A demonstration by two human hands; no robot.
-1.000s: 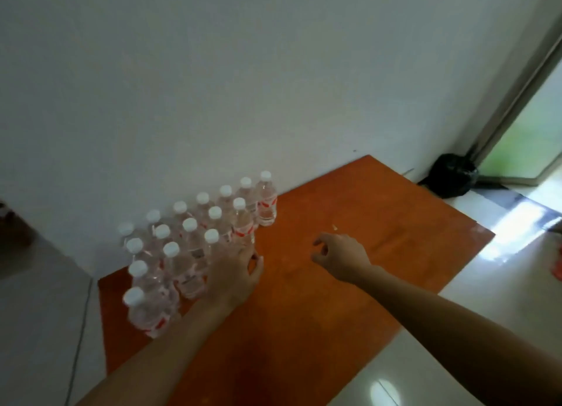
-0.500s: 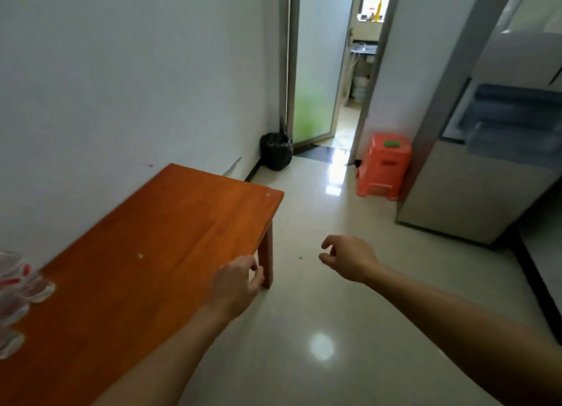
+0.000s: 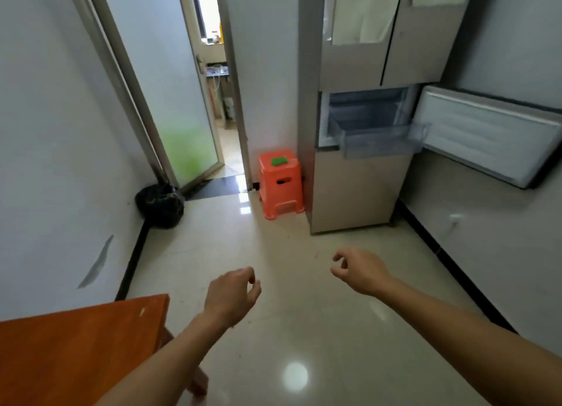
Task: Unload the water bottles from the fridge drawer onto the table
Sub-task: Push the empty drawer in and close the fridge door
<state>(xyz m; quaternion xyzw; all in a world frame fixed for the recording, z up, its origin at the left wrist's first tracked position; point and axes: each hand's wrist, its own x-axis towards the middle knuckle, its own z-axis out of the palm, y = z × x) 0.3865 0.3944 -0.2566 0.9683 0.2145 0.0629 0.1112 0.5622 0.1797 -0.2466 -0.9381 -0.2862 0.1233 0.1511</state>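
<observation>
From the head view, we see both forearms reaching forward over the pale tiled floor [image 3: 304,329]. Our left grip [image 3: 232,296] hangs in the air just past the corner of the orange wooden table [image 3: 76,351], fingers loosely curled with the thumb near the forefinger, holding nothing. Our right grip [image 3: 360,270] floats a little higher and to the right, apart from the left, likewise loosely curled and holding nothing. Ahead on the right stands the beige fridge [image 3: 355,193], well apart from both grips. Its lower door [image 3: 492,135] is swung open to the right, and the clear fridge drawer [image 3: 377,141] is pulled out of the compartment. Whether water bottles lie in that drawer we cannot tell from here. An orange plastic stool [image 3: 281,183] sits just beside the fridge on its left, and a black bag [image 3: 160,205] rests on the floor against the left wall, near a frosted glass door [image 3: 176,101]
</observation>
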